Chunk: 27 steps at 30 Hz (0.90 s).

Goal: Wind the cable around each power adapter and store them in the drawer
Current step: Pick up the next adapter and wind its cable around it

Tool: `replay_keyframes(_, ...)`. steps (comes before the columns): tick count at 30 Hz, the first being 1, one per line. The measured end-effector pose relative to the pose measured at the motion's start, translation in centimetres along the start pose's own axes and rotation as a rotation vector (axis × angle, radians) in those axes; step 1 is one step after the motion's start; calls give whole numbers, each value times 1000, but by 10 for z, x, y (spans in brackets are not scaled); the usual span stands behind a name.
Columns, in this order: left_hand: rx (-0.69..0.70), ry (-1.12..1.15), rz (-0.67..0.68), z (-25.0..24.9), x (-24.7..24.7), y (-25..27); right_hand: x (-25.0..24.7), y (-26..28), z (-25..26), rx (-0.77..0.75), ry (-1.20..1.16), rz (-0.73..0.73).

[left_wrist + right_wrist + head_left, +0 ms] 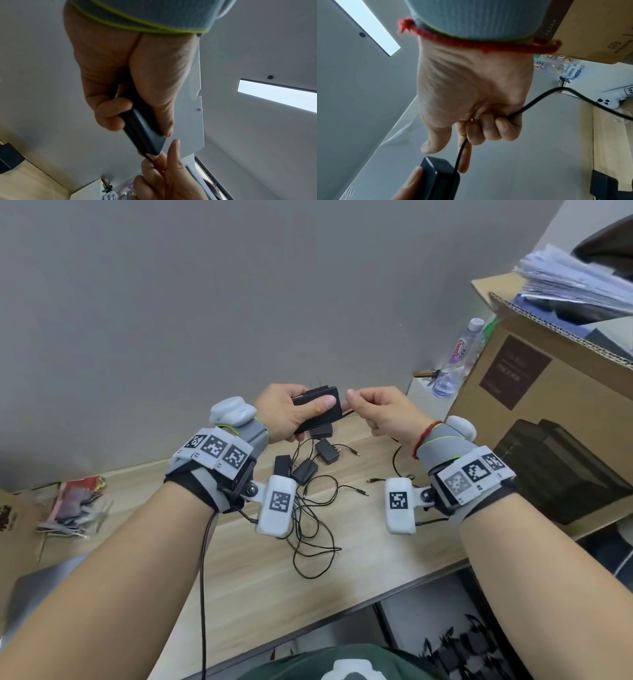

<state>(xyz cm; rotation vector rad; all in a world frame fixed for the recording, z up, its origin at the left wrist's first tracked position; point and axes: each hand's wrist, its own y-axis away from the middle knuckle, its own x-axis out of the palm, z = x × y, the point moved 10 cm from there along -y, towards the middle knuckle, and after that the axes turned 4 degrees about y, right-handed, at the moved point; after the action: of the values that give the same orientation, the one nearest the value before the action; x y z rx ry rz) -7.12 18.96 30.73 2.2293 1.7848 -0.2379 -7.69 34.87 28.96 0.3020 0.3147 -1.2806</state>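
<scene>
My left hand (291,412) grips a black power adapter (320,409) above the desk, thumb across its top face; the left wrist view shows the same adapter (144,134) between thumb and curled fingers. My right hand (380,412) is curled round the adapter's thin black cable (539,98) right where it leaves the adapter (440,175); the cable trails off down toward the desk. Several more black adapters (327,451) lie on the wooden desk (260,570) below my hands, their cables (315,529) loose and tangled.
A large cardboard box (548,378) with papers on top stands at the right, a plastic water bottle (457,361) beside it. Dark trays (561,470) sit in front of the box. Packets (73,505) lie at the desk's left end. A grey wall rises behind.
</scene>
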Motion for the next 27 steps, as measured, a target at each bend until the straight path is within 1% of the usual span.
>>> replay_keyframes(2, 4, -3, 8, -1, 1, 3, 6, 1, 3, -14, -19, 19)
replay_keyframes(5, -12, 5, 11, -1, 2, 6, 14, 6, 9, -68, 15, 54)
replay_keyframes(11, -96, 176, -7, 7, 1, 7, 13, 8, 19, -119, 81, -12)
replay_keyframes(14, -128, 277, -37, 10, 2, 6, 16, 9, 24, -120, 104, -19)
replay_keyframes(16, -130, 303, -47, 12, 0, 5, 18, 11, 27, -120, 117, -18)
replay_keyframes(23, -72, 228, -124, 10, -21, 0, 19, 10, 16, -66, 181, -19)
replay_keyframes(27, -67, 53, -158, 14, -35, -5, 15, 8, 15, -57, 205, -2)
